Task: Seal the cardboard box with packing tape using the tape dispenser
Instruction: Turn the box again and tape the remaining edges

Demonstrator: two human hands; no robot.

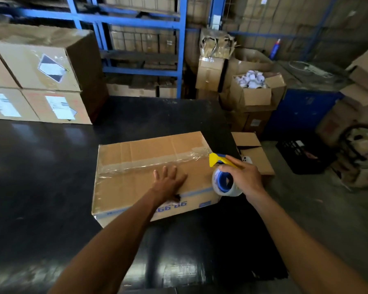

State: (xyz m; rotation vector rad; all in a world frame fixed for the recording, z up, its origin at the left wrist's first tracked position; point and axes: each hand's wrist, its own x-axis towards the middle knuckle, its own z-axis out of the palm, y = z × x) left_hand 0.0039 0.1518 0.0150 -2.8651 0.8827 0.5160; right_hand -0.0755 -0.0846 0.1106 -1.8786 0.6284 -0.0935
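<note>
At the box's point(153, 166) right end, right hand point(245, 177) grips dispenser point(223, 172), yellow nose up-left; left hand point(168, 181) flat.

Your cardboard box point(149, 166): plain brown, blue stripe and blue print on its near side, glossy clear tape point(136, 165) across the top. Your tape dispenser point(223, 175): yellow body, blue hub, whitish roll. Table point(40, 177): glossy black. Shelving point(136, 20) behind: blue.

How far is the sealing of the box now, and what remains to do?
Done: a clear tape strip already runs along the top seam of the cardboard box. In hand: the left hand presses flat on the lid, and the right hand holds the tape dispenser at the box's right end. Left: probably cutting the tape there.
</note>
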